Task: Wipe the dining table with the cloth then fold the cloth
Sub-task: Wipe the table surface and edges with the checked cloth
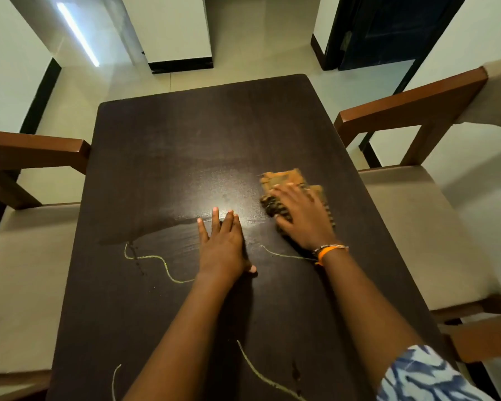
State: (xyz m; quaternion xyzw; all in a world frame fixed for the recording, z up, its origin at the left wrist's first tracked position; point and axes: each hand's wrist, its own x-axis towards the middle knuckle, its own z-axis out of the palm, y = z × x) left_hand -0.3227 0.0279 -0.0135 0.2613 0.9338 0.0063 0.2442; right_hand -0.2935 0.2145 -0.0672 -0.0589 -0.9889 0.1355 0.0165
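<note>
A dark brown dining table [168, 157] fills the middle of the view. An orange and brown patterned cloth [284, 179] lies bunched on its right half. My right hand [301, 215] presses flat on the cloth with spread fingers and covers most of it. My left hand [223, 244] rests flat on the bare tabletop just left of the cloth, fingers straight. Pale chalk-like squiggles [156, 260] mark the near part of the table, and a smeared wiped band runs across the middle.
Wooden chairs with beige seats stand on both sides, the left chair [29, 149] and the right chair [411, 102], armrests close to the table edges. Beyond the table lie a tiled floor, a white pillar [174, 30] and a dark door [388, 27].
</note>
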